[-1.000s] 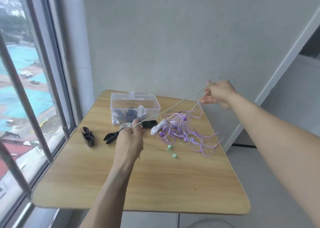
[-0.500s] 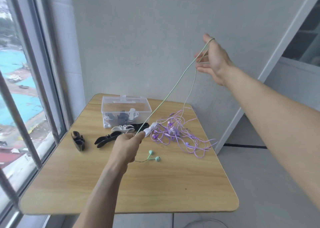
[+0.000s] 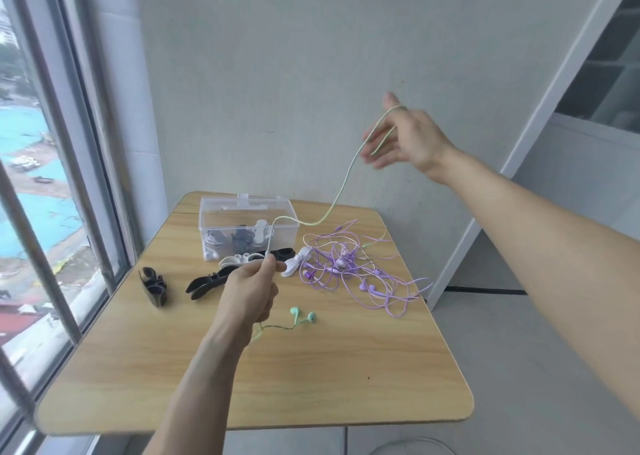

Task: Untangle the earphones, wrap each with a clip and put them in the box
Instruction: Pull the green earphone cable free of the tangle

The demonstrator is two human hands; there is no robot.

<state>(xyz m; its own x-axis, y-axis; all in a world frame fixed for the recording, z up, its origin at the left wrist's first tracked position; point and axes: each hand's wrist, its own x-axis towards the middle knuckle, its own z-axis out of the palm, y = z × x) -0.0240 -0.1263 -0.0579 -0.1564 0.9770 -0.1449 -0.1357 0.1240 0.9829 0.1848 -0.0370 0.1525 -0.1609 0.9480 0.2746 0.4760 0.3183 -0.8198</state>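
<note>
The left hand (image 3: 251,290) hovers low over the wooden worktop (image 3: 311,378), its thumb and forefinger pinching the green earphone cable (image 3: 346,181) while the other fingers curl loosely beneath. From that pinch the cable rises a little, bends over the front of the clear plastic box (image 3: 247,224) and climbs in a slack curve to the right hand (image 3: 403,136), which is raised well above the worktop in front of the wall. That hand is spread open with straight fingers, and the cable loops over one of them rather than being gripped. Below the left hand the cable's other end trails onto the worktop, where the two green earbuds (image 3: 303,315) lie side by side. A tangle of purple earphones (image 3: 349,267) sprawls on the right part of the worktop, just right of the box. The box stands at the far edge, lid off, with dark and white bundles inside. In front of it lie a white clip (image 3: 239,259) and a black clip (image 3: 204,283), with another white clip (image 3: 294,266) beside the purple tangle. A further black clip (image 3: 154,285) sits apart near the window (image 3: 41,177) on the left.
</note>
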